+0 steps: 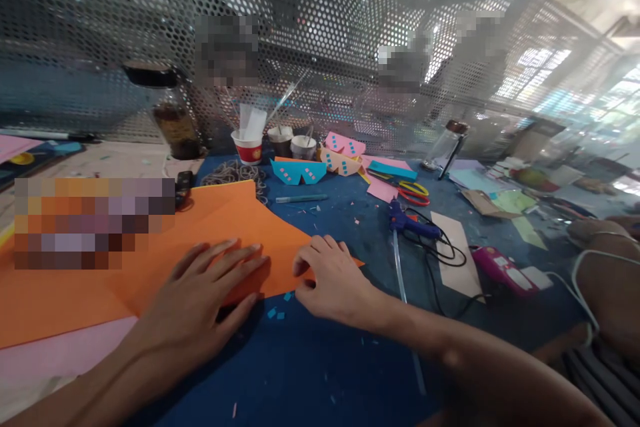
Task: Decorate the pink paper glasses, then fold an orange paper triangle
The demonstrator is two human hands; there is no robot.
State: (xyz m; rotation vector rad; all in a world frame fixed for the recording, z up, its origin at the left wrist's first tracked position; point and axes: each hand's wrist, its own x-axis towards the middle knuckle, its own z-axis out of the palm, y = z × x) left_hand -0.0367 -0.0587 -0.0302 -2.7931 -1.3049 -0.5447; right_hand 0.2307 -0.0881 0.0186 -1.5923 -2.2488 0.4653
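A large sheet of orange paper (200,220) lies over the left side of the blue table, its narrow pointed end toward the right. My left hand (205,287) rests flat on the sheet with its fingers stretched out and slightly apart. Close beside it, my right hand (333,277) has its fingers curled down on the pointed end, thumb and fingertips closing at the paper's edge. Small blue paper squares (277,313) lie just below the sheet's edge, between the hands.
Paper glasses (299,171) in blue, peach and pink stand behind, near paper cups (249,147) and grey yarn (233,177). A blue glue gun (413,221) with its cord, scissors (414,193) and a pink phone-like device (505,271) lie right. A perforated metal screen (320,33) rises behind.
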